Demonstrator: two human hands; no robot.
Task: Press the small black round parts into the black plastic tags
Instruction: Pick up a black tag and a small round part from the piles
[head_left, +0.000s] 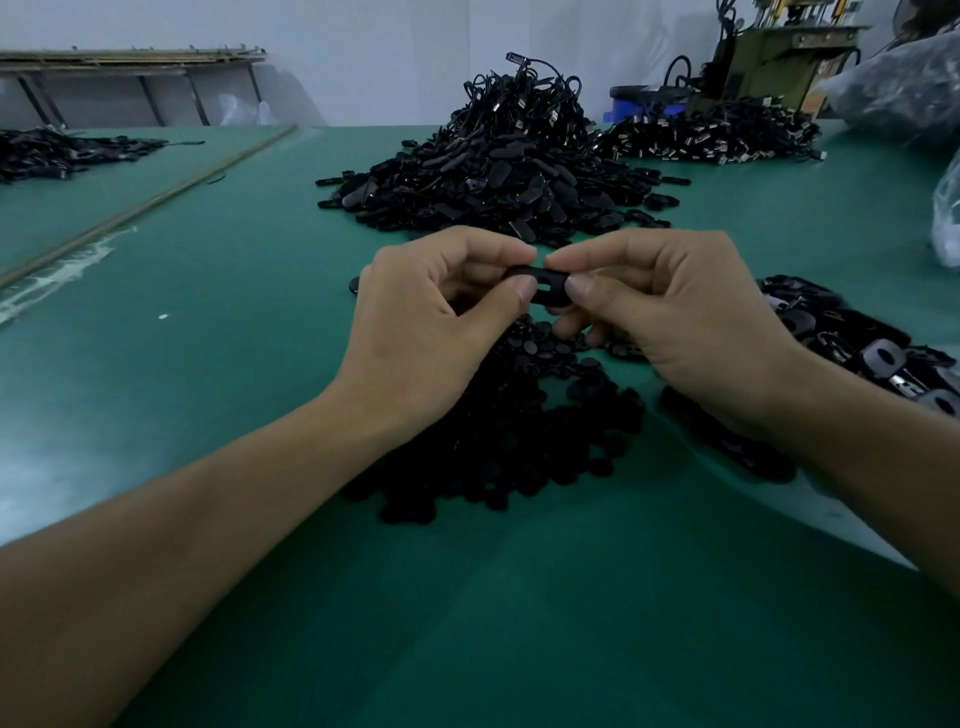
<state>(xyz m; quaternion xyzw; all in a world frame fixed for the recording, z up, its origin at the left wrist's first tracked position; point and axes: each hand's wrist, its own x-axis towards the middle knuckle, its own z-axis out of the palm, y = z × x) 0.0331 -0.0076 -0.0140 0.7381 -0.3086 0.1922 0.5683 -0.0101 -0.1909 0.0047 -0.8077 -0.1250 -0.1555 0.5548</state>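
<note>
Left hand (441, 332), right hand (680, 327): fingers (521, 294) pinch a tag (544, 283); green table (208, 374) (heaps (509, 171) behind).

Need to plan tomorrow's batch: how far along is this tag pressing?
Done: unclear; the heap of tags beyond the hands may be finished ones. In hand: one tag pinched between the left hand and right hand. Left: a wide pile of round parts on the table below, and tags at the right showing open holes. Plenty remains.

both hands (550, 317) pinching black tag (540, 285)
</note>
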